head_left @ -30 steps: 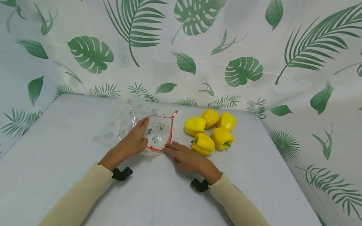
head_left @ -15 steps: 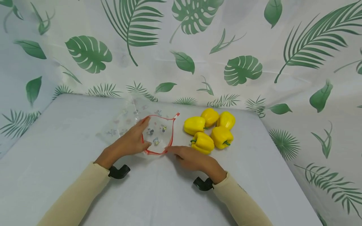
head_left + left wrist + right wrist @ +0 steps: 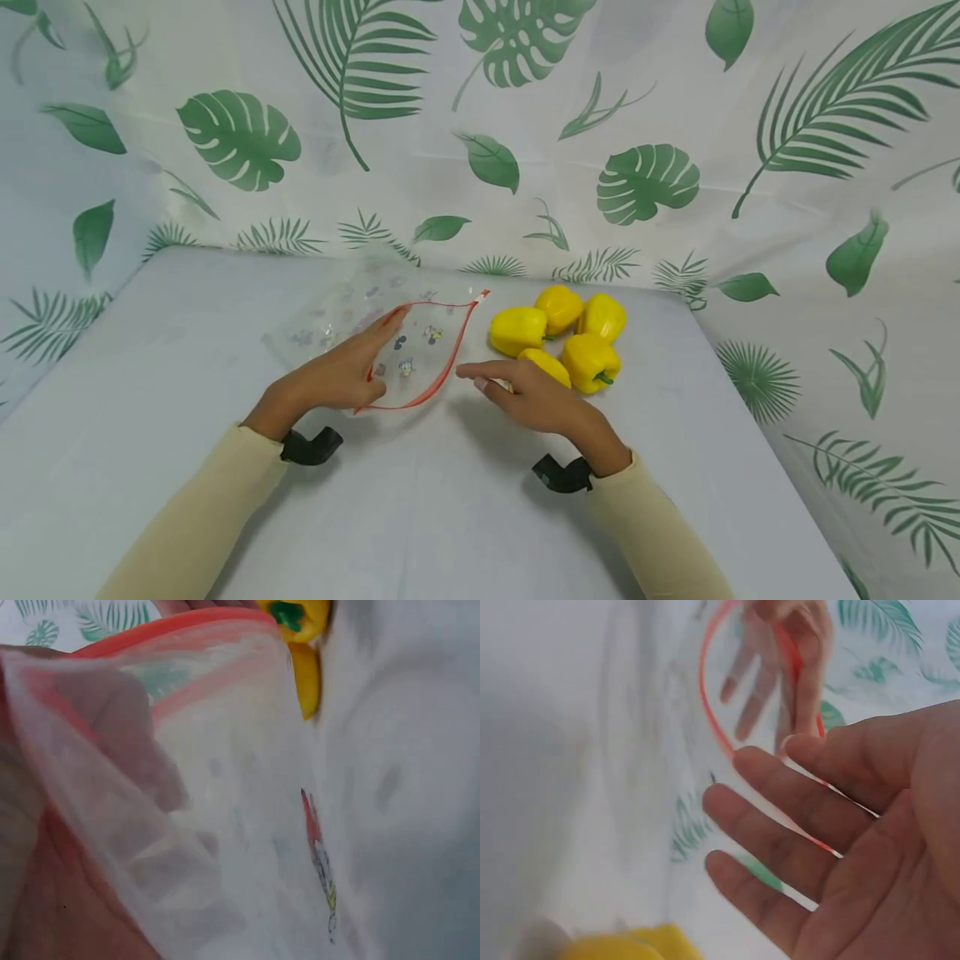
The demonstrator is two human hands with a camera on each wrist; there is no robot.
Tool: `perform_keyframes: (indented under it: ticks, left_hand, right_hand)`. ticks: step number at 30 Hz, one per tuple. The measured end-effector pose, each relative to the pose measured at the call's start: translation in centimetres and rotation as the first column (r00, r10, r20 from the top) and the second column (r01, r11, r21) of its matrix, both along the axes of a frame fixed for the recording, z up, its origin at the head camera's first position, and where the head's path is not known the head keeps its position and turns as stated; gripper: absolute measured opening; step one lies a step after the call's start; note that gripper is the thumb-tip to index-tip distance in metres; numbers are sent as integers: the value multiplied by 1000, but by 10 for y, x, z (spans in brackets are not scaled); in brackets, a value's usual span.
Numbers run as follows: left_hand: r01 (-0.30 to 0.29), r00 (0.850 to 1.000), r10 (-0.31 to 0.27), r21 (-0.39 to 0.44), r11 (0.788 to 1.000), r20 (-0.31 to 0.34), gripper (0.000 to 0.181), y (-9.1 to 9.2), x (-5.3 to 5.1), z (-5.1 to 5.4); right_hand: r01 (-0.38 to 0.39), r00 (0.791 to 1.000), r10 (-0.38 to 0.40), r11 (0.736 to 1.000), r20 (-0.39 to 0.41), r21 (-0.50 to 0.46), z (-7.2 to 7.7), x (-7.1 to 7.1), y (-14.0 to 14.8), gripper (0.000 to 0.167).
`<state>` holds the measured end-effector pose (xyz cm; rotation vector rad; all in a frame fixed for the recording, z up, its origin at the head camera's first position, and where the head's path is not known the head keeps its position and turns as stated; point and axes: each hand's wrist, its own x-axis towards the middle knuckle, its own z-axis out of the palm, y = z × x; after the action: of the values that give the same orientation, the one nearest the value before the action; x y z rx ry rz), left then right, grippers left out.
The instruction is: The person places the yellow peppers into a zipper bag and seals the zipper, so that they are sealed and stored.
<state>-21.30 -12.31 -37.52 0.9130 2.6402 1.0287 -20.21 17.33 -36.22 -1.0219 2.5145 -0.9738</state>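
Observation:
A clear zip-top bag (image 3: 431, 358) with small cartoon prints and a red zip rim lies towards the left, its mouth gaping rightwards. My left hand (image 3: 330, 375) holds the bag at the left side of the mouth, with the thumb low and the other fingers along the upper rim. Through the film in the right wrist view, some of the left hand's fingers (image 3: 756, 709) look hazy. Beside the mouth, my right hand (image 3: 536, 396) hovers with its fingers stretched and spread, holding nothing. Several yellow bell peppers (image 3: 519, 330) sit behind it; the right hand partly covers the front pepper (image 3: 546, 367).
A white-covered table (image 3: 420, 517) carries everything. Behind it hangs a white curtain (image 3: 420, 192) printed with green leaves. The bag's zip slider (image 3: 482, 296) sticks up at the far corner of its mouth, close to the peppers.
My right hand has left the bag's near rim and moved right and away from me, over the front pepper. The left hand has shifted slightly left, and the bag's mouth has stretched longer.

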Motion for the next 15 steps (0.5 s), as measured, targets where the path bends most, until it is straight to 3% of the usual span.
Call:
perform_keyframes:
  ticks: [4,8,15]
  left_hand:
    - [21,999,-21,8,1000,-30,95,-5,0,9]
    - [41,999,-41,35,999,-24,95,-7,0,17]
    - [94,996,-94,110,990,-3,96,-6,2,27]
  right_hand:
    - [71,995,-78,993,-67,-98,8,-3,14,33]
    - [136,975,-161,977,-151,-166,7,-5,29,31]
    - [231,938,-264,959,-224,-164,-6,-6,59,39]
